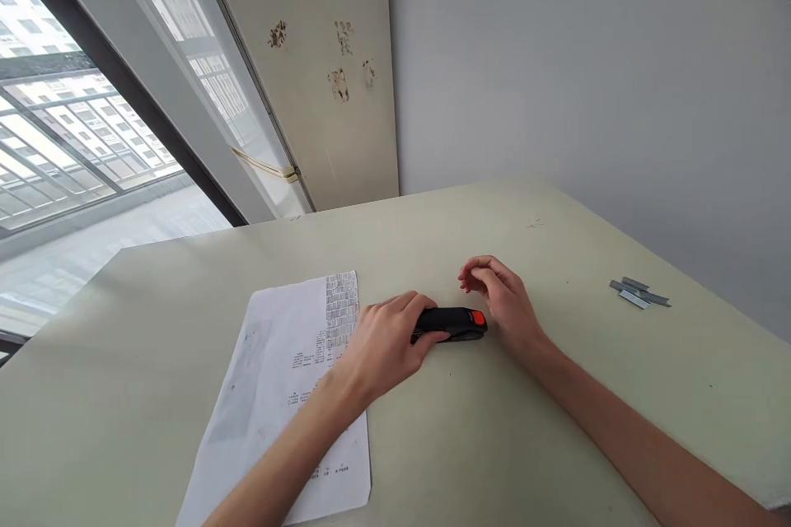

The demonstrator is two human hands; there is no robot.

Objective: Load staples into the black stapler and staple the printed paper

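A black stapler [454, 321] with a red-orange piece at its right end lies on the table. My left hand [389, 338] is closed round its left part, fingers over the top and thumb along the near side. Just beyond the stapler's right end is my right hand [503, 300], its fingers loosely curled and no object visible in them. Under my left wrist and forearm lie printed paper sheets [278, 346], partly covered by the arm.
Several grey strips of staples [639, 293] lie in a small pile at the right of the pale table [556, 445]. Behind the table stand a grey wall [556, 58] and a stained cream panel [346, 132]. A window [74, 99] is at the left.
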